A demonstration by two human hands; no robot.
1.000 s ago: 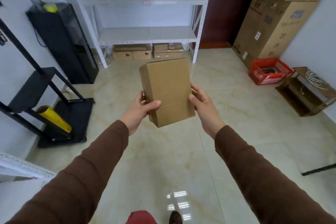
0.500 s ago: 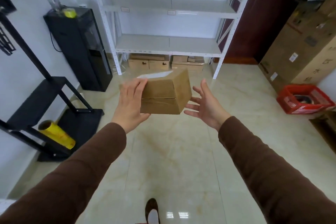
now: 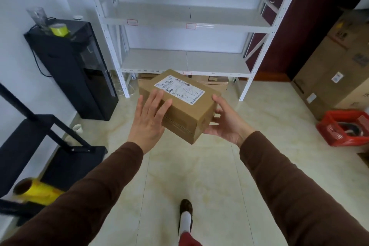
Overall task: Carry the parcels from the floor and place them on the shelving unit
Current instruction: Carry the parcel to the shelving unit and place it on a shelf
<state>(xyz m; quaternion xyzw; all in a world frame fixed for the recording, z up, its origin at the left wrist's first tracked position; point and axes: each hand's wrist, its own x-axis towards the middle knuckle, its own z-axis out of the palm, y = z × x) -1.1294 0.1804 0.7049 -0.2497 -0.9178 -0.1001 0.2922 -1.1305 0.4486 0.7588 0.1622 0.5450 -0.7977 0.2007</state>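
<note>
The brown cardboard parcel [image 3: 185, 110] is held in mid-air above the glossy tiled floor [image 3: 199, 166], white label [image 3: 179, 90] facing up, its long axis running from far left to near right and its near corner dipping. The left hand [image 3: 148, 120] presses flat on its near left side, fingers straight. The right hand [image 3: 225, 124] has the grip, cupping the right end, thumb on the top edge. The white metal shelving unit [image 3: 185, 62] stands beyond, across open tile

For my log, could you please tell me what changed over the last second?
The box was turned from upright to flat, label up, and carried nearer the shelves. The left hand now presses its side flat; the right hand cups its end. Shelves unchanged.
</note>
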